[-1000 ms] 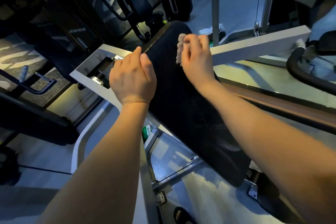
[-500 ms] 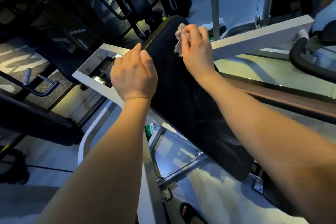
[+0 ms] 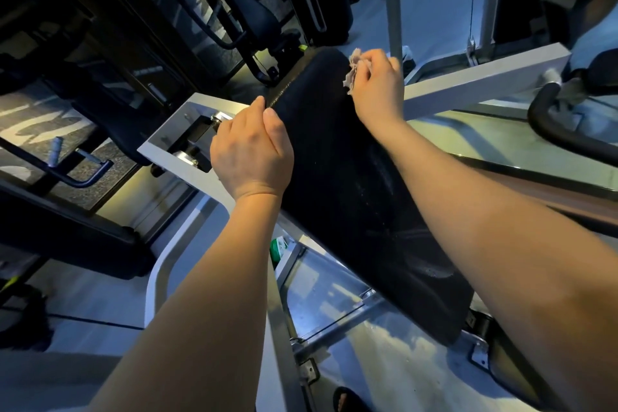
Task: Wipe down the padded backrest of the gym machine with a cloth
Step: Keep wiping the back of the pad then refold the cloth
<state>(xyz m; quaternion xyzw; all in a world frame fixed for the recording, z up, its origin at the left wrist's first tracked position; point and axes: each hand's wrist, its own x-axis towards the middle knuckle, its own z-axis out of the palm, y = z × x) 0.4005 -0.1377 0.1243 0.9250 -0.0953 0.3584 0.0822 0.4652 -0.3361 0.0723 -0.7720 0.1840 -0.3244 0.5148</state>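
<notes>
Sliding higher, the right hand point(image 3: 378, 87) pinches the bunched cloth point(image 3: 351, 73) against the top edge of the backrest point(image 3: 334, 150) while the left hand point(image 3: 250, 154) clasps its side, so the upper end looks nearly wiped.

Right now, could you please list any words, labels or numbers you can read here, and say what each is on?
Nothing reads clearly.
On the dark surface at left, large white lettering: cut off, unreadable.
On the black machine, small label: too blurred.
Under the backrest, green packet: print too small.
</notes>
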